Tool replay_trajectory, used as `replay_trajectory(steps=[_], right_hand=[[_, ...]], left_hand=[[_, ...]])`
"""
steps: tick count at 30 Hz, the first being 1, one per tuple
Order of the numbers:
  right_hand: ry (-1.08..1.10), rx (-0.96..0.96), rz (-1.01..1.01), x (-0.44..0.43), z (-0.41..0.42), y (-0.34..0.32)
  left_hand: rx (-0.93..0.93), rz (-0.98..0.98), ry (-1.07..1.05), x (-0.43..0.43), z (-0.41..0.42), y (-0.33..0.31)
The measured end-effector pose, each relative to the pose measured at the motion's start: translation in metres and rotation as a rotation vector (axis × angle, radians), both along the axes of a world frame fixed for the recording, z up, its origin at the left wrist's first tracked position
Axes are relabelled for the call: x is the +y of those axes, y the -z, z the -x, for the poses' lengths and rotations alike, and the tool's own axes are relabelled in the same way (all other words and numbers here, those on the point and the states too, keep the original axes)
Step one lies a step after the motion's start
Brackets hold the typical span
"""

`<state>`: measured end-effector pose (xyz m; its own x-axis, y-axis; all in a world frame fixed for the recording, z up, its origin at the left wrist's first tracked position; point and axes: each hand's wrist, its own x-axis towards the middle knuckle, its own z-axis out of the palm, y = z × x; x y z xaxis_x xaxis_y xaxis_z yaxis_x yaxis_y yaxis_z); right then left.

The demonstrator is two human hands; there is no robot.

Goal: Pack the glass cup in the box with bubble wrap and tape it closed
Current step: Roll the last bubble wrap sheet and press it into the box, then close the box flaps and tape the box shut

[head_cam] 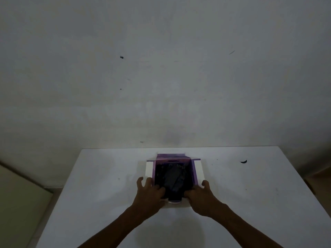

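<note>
The bench (89, 185) lies bare to the left and right of the box (174, 176), so a hand could pass freely along either side. The box's white side flaps (149, 169) are spread outward and take up room just beside it. Its back flap (171, 156) stands up at the far edge, near the wall (161, 68). The left hand (149, 193) and right hand (200, 196) cover the near edge, fingers (159, 190) curled into the opening. A small dark scrap (243, 161) lies well apart at far right.
</note>
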<state>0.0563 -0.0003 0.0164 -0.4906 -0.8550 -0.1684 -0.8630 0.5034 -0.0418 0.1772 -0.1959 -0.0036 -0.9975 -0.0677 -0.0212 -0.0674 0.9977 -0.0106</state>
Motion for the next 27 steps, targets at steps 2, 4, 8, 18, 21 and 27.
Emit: replay_trajectory(steps=[2,4,8,18,21,27], right_hand=[[0.098,-0.17,0.143,0.002,0.002,-0.001],[0.254,-0.194,0.412,0.003,0.007,-0.002],[0.8,-0.419,0.679,0.003,0.014,0.004],[0.685,-0.424,0.702,-0.012,0.011,0.008],[0.516,-0.223,0.526,-0.016,0.007,0.028],[0.503,-0.36,0.629,-0.017,0.018,0.037]], left_hand=[[0.153,-0.082,-0.043,0.003,0.002,-0.004],[0.246,-0.136,-0.114,0.006,0.009,-0.009],[0.234,-0.466,-0.564,0.0,0.018,-0.012],[0.174,-0.674,-0.402,0.004,0.029,0.0],[0.098,-0.634,-0.412,0.003,0.032,0.005],[0.06,-0.594,-0.462,-0.004,0.051,0.002]])
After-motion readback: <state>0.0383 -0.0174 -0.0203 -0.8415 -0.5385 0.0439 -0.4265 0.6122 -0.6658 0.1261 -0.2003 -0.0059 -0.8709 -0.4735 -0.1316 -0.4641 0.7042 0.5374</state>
